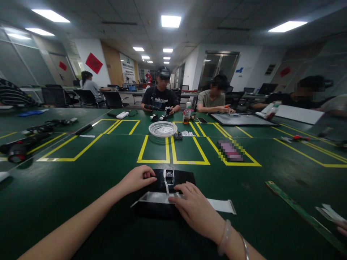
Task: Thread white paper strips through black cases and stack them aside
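A flat black device (182, 177) lies on the green table in front of me, with a small silver part (169, 176) on its top. A pale flat ribbon strip (221, 205) runs across its near side. My left hand (137, 179) rests on the device's left edge with its fingers curled against it. My right hand (193, 207) lies over the ribbon strip, fingers bent and pressing down by the silver part.
A white mesh basket (162, 129) stands further out among yellow floor-tape boxes (187, 161). Black tools (25, 142) lie at the left, a green strip (295, 210) at the right. Several people sit across the table.
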`<state>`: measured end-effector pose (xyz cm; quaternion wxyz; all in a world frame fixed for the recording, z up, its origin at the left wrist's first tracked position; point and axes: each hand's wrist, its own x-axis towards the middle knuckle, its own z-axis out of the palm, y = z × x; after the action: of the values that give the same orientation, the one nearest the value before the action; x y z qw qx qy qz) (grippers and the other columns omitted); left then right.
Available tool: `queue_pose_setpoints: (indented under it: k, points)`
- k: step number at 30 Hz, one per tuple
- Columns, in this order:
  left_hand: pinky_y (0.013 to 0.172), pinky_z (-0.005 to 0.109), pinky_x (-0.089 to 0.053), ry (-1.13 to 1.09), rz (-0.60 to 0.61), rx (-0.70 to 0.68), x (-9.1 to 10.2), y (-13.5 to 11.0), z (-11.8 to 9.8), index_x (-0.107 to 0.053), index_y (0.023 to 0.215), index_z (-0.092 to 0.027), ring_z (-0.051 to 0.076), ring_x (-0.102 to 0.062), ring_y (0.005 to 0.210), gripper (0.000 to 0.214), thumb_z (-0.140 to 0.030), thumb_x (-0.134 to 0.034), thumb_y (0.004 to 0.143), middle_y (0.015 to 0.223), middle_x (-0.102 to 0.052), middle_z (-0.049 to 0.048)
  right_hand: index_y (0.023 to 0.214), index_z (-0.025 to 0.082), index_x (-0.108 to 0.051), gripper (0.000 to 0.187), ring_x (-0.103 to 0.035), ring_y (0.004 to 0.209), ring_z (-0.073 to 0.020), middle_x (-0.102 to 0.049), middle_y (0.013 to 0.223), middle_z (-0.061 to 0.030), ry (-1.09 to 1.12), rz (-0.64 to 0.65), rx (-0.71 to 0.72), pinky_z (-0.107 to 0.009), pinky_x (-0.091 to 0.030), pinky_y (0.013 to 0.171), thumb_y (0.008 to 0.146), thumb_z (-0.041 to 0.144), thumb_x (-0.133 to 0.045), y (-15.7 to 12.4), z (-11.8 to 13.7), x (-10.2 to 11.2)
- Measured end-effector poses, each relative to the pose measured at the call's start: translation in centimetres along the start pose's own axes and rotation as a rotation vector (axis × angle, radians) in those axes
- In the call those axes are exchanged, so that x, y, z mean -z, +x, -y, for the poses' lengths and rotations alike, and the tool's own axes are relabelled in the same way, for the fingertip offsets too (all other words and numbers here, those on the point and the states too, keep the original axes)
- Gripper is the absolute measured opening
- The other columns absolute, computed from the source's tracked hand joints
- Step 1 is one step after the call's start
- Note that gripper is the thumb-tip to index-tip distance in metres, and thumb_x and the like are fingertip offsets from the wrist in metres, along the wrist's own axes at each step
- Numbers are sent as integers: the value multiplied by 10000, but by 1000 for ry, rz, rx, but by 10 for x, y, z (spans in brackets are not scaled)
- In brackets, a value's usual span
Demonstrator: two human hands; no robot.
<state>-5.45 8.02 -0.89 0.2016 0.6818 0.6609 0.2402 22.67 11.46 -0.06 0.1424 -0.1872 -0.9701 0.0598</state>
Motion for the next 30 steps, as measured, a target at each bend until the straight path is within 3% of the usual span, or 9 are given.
queue_pose_setpoints:
  k: [5,11,17,23,30]
  points:
    - [1008,373,-429,2,57,-155,2,25,-3,-654,1149,-217,254,-574,1135,351,-401,-672,851,1202,-631,75,1255,316,-595,374,-506,1192,-236,-561,1259,-67,30,-11,-3,-523,-330,1105,929,152,-509,1,-4,5]
    - [1142,458,-303,38,206,-284,-12,38,-11,-467,1428,-238,316,-375,1373,791,-514,-768,751,1502,-408,108,1265,360,-584,363,-480,1249,-241,-536,1330,-47,54,41,7,-515,-328,1119,939,211,-529,-1,-5,2]
    - [1145,480,-295,91,194,-333,-23,33,-12,-402,1475,-208,332,-366,1376,944,-551,-800,690,1507,-397,133,1301,366,-549,383,-457,1287,-242,-521,1355,-41,68,62,5,-539,-296,1139,941,235,-537,0,-3,4]
    - [1123,491,-309,121,148,-302,-30,32,-18,-399,1475,-215,347,-397,1341,999,-569,-823,642,1480,-424,142,1280,290,-554,378,-482,1258,-238,-549,1304,-66,53,-58,-18,-559,-294,1140,924,170,-527,1,-10,11]
    - [1106,492,-310,124,116,-258,-39,35,-12,-429,1454,-245,343,-411,1324,971,-618,-809,643,1453,-457,123,1292,292,-546,383,-495,1250,-252,-559,1300,-69,11,-111,-17,-574,-329,1119,922,191,-539,-2,-14,9]
